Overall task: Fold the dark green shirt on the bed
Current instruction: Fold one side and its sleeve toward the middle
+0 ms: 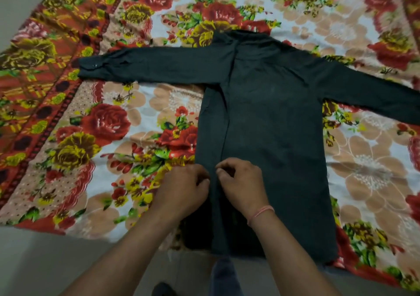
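The dark green shirt (268,118) lies flat on the bed, collar at the far end and both long sleeves stretched out to the left and right. Its hem hangs a little over the near edge. My left hand (184,189) and my right hand (241,182) rest side by side on the lower front of the shirt, at the vertical button strip. The fingers of both hands are curled and pinch the cloth on either side of that strip. A pink thread band circles my right wrist.
A floral bedsheet (102,123) in red, yellow and peach covers the bed, with an orange patterned border (45,73) along the left. Grey floor (34,264) shows at the near left, and my foot and trouser leg (222,277) show below the hem.
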